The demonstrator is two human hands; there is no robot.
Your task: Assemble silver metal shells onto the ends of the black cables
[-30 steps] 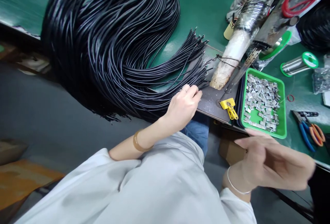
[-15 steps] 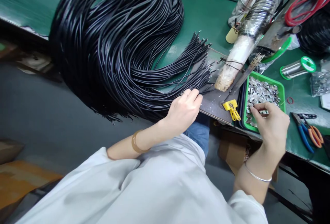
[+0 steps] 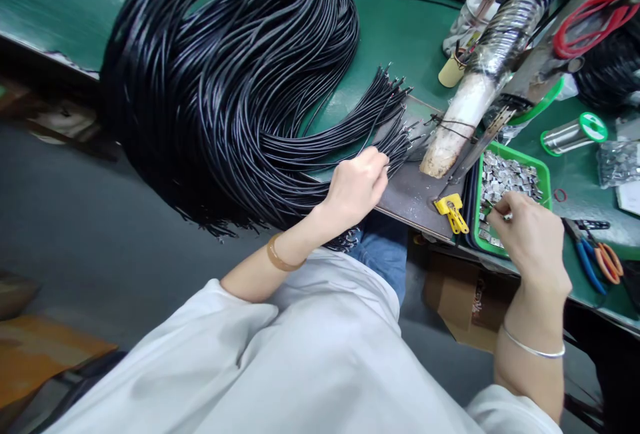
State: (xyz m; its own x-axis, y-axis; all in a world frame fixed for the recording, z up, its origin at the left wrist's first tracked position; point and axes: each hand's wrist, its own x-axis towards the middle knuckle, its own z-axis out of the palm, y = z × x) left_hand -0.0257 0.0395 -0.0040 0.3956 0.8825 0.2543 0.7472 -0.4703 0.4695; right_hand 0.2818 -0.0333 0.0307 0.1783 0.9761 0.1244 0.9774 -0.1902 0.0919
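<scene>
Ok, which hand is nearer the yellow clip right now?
The right. The right hand is beside the yellow clip, over the near corner of the green tray. The left hand is farther off, on the black cables.

Black cables (image 3: pixel 240 87) fanned; clips (image 3: pixel 505 177) trayed

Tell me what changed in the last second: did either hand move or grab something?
The right hand came forward from in front of the body to the green tray and now pinches among the small metal clips. The left hand slid slightly up the black cables, fingers closed around a few ends. Bundle, tray and pliers stayed put.
</scene>
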